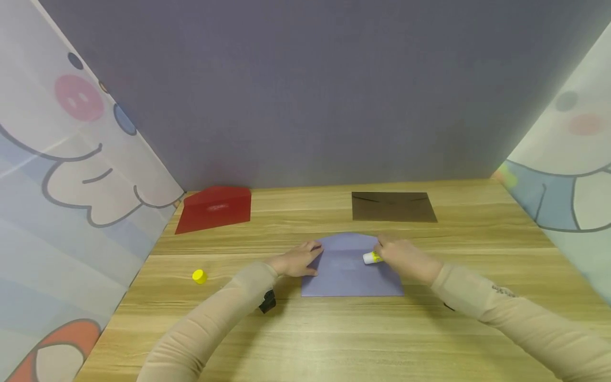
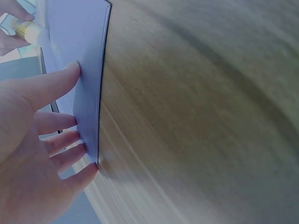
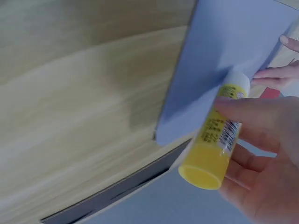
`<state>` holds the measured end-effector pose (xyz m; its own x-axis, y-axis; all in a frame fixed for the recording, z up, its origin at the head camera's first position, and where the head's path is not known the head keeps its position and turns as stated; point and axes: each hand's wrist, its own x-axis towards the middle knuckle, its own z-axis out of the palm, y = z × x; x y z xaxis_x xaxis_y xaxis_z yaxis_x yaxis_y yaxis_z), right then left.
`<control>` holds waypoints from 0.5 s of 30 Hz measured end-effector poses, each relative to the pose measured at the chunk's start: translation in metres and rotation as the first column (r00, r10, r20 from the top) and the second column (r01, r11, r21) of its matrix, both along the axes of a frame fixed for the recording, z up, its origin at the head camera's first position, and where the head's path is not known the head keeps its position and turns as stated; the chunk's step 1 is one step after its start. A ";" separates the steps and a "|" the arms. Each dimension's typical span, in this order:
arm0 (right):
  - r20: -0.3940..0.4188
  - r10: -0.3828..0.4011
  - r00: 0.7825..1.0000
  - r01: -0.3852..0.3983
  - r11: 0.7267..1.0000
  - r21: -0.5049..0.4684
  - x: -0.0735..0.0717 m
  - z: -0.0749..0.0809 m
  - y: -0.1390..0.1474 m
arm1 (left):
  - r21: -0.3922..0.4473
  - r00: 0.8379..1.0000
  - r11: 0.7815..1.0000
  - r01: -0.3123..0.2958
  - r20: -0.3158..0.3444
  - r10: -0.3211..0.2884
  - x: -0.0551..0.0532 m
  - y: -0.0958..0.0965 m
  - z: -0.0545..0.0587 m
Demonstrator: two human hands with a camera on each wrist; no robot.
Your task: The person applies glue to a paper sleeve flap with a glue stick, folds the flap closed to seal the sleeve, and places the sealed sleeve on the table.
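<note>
A purple envelope [image 1: 350, 276] lies on the wooden table with its flap spread away from the person. My left hand [image 1: 299, 260] rests on the envelope's left side, fingers spread and fairly straight; the fingertips touch the paper in the left wrist view. My right hand [image 1: 406, 257] grips a yellow glue stick [image 3: 215, 135] between thumb and fingers. Its white end [image 1: 369, 258] points left and down over the envelope, near the flap's fold. Whether the tip touches the paper I cannot tell. A yellow cap [image 1: 199, 276] lies on the table, left of my left hand.
A red envelope [image 1: 217, 209] with its flap up lies at the back left. Farther right, a brown envelope [image 1: 393, 207] lies near the grey back panel [image 1: 334, 95]. Cartoon-printed curtains [image 1: 62, 175] stand along both sides of the table [image 1: 334, 339].
</note>
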<state>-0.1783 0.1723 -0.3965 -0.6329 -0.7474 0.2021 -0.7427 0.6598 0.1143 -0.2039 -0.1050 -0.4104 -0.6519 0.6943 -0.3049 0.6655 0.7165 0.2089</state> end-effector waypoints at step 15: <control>0.267 -0.037 0.963 0.152 0.893 -0.423 0.001 -0.014 0.023 | 0.010 1.000 1.000 -0.005 0.001 0.005 0.001 0.000 0.001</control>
